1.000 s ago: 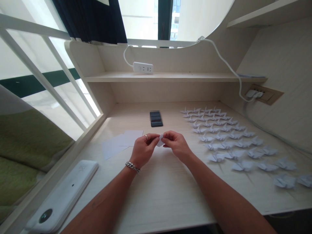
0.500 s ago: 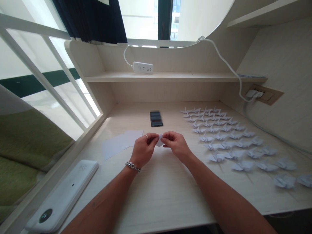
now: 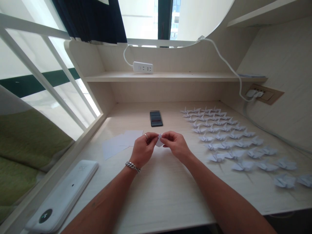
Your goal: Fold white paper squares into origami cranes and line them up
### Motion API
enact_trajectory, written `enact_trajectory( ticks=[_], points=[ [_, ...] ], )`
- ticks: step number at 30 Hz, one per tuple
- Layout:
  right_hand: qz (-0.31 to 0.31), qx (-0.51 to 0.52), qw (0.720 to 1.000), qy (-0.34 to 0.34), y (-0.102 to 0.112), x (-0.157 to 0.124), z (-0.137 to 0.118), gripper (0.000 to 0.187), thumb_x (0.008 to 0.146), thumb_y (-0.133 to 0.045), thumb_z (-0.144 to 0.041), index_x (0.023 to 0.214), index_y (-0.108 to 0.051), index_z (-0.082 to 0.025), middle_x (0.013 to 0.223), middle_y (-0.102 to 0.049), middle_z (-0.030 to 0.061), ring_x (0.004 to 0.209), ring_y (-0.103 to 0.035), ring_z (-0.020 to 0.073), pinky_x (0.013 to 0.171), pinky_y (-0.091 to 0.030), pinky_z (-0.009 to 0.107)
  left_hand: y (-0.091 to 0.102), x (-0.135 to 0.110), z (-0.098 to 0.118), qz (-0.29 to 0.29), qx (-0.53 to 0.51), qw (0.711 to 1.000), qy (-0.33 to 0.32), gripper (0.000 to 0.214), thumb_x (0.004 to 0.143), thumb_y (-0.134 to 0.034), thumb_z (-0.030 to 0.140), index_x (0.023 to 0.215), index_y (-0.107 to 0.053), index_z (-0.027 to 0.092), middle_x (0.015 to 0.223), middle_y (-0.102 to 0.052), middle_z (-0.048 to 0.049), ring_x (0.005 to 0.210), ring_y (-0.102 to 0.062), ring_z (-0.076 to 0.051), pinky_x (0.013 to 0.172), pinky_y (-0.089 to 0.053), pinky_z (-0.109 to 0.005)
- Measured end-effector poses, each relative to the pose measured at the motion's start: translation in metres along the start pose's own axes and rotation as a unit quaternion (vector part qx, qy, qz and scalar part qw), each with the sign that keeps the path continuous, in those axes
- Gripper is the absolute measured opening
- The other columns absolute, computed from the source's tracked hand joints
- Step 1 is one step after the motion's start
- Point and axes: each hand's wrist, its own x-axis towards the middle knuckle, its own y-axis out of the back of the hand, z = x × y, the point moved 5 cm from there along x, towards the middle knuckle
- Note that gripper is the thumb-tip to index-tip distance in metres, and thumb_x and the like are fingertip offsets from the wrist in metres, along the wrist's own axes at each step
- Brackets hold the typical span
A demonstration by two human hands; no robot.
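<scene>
A small folded piece of white paper (image 3: 159, 142) is pinched between my two hands above the middle of the desk. My left hand (image 3: 144, 147), with a ring and a chain bracelet, grips its left side between thumb and fingers. From the right, my right hand (image 3: 175, 144) holds the other side in a pinch. The fingertips cover much of the paper, so its exact fold is hard to make out. Flat white paper sheets (image 3: 115, 144) lie just left of my left hand. To the right, white paper cranes (image 3: 221, 136) stand in several rows.
A dark phone-like object (image 3: 156, 119), partly pixelated, lies beyond my hands. At the left edge rests a long white device (image 3: 64, 195) with a round dark spot. A power strip (image 3: 143, 67) sits on the back shelf (image 3: 170, 77). A white cable (image 3: 226, 63) runs to the wall socket (image 3: 266, 94).
Both hands stay almost in place, still pinching the folded paper, which has shifted only very slightly. A light mark now shows on the white device's round dark spot.
</scene>
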Motion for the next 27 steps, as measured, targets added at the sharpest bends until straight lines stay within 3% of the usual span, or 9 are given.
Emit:
enact_trajectory(
  ticks=[10, 24, 27],
  points=[
    [-0.003, -0.001, 1.0, 0.011, -0.001, 0.0004, -0.0016, 0.022, 0.063, -0.077, -0.035, 0.073, -0.067, -0.018, 0.069, -0.065, 0.0012, 0.065, -0.059, 0.0145, 0.058, -0.049, 0.027, -0.002, -0.0014, 0.003, -0.026, -0.038, 0.999, 0.014, 0.02, 0.082, -0.063, 0.032, 0.089, -0.07, 0.014, 0.081, -0.072, -0.0056, 0.07, -0.065, -0.016, 0.065, -0.051, -0.026],
    [-0.01, 0.003, 0.999, 0.03, -0.0024, -0.0002, -0.0021, 0.022, 0.063, -0.077, -0.034, 0.073, -0.066, -0.019, 0.07, -0.065, 0.0006, 0.065, -0.06, 0.0149, 0.061, -0.051, 0.029, 0.0019, 0.0006, -0.0009, 0.028, -0.029, 0.999, 0.023, 0.018, 0.081, -0.062, 0.034, 0.081, -0.064, 0.016, 0.072, -0.067, -0.0026, 0.064, -0.061, -0.015, 0.06, -0.049, -0.026],
    [-0.015, -0.013, 0.998, 0.06, -0.0025, -0.0007, -0.004, 0.018, 0.066, -0.075, -0.033, 0.073, -0.066, -0.019, 0.071, -0.065, 0.0007, 0.066, -0.059, 0.0151, 0.063, -0.051, 0.029, 0.0021, 0.0006, -0.0009, 0.021, -0.057, 0.998, 0.014, 0.018, 0.083, -0.061, 0.032, 0.092, -0.063, 0.016, 0.074, -0.066, -0.0018, 0.064, -0.061, -0.014, 0.06, -0.048, -0.026]
  ],
)
